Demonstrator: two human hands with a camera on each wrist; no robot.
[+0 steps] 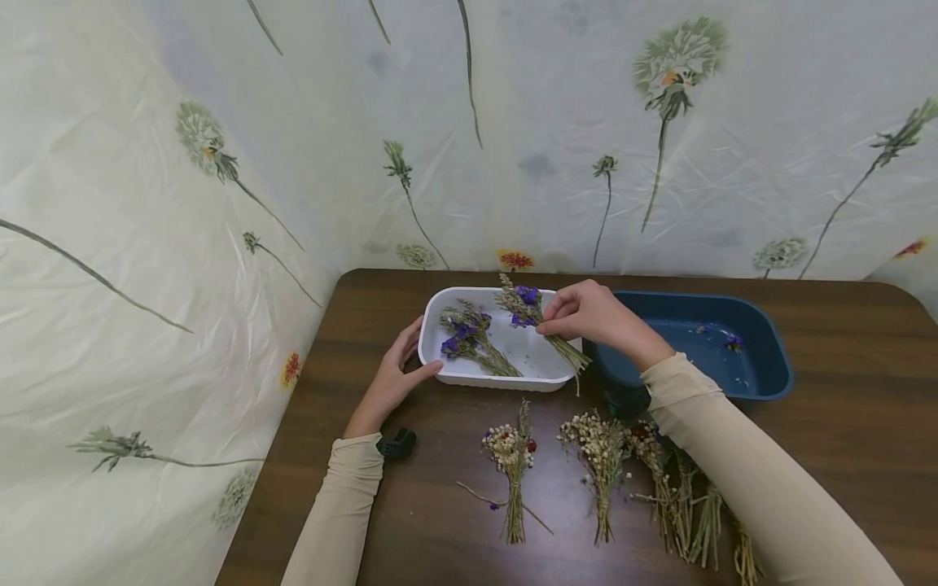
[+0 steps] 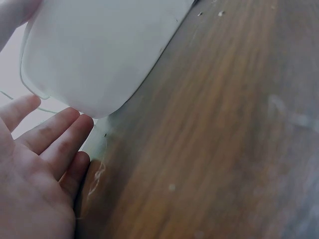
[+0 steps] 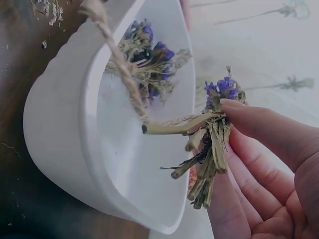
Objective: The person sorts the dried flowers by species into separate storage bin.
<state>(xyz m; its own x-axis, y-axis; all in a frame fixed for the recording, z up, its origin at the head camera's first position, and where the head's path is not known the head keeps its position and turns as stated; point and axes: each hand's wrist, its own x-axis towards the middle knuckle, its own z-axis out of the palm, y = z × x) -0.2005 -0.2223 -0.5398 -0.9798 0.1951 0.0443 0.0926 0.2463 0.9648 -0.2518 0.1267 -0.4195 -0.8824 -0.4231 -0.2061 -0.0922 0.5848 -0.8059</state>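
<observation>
Between thumb and fingers, my right hand (image 1: pixel 597 313) pinches a small bunch of dried flowers (image 1: pixel 522 305) with purple blooms, over the right end of a white plastic tub (image 1: pixel 538 346). In the right wrist view, cut stem ends and a twine tie (image 3: pixel 124 74) hang from the bunch. Inside the tub lie more purple dried flowers (image 1: pixel 472 338), heads to the left. My left hand (image 1: pixel 392 378) rests against the tub's left end, its thumb by the front rim. The left wrist view shows its fingers (image 2: pixel 60 142) fairly straight, touching the tub's outer corner.
A dark blue tub (image 1: pixel 777 366) with a few fallen petals stands at the right. Several tied dried bunches lie along the front: one with a loose twig (image 1: pixel 515 464), a cream-flowered one (image 1: pixel 602 460) and others (image 1: pixel 681 505) partly under my right arm. A patterned curtain (image 1: pixel 535 163) hangs behind the table.
</observation>
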